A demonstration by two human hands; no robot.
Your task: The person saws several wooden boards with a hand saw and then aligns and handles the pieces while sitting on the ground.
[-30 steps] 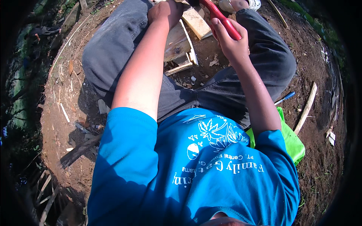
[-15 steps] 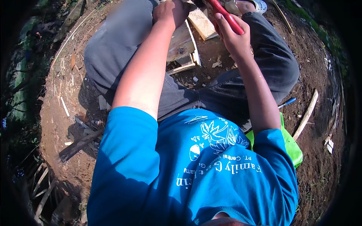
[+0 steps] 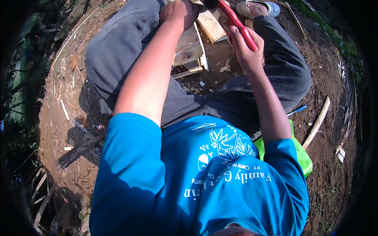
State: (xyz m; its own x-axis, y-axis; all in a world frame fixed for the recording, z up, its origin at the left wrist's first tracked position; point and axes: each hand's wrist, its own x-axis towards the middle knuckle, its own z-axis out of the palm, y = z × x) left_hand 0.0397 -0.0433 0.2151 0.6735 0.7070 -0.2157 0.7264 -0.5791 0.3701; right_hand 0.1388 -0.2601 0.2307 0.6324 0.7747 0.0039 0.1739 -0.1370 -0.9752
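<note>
head view, top centre of the frame: the right hand (image 3: 246, 49) is closed around a glossy red tool handle (image 3: 238, 24); the left hand (image 3: 179, 11) is curled, pressing on pale rough-sawn wooden boards (image 3: 189, 49) lying on bare brown soil; a bright green plastic-looking seat (image 3: 301, 155) shows at right; a blue pen (image 3: 297, 110) lies nearby.

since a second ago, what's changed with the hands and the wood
Little has changed. The right hand still grips the red handle, which sits slightly further up the picture. The left hand still presses on the wooden pieces between the knees. Both hands hold as before.
</note>
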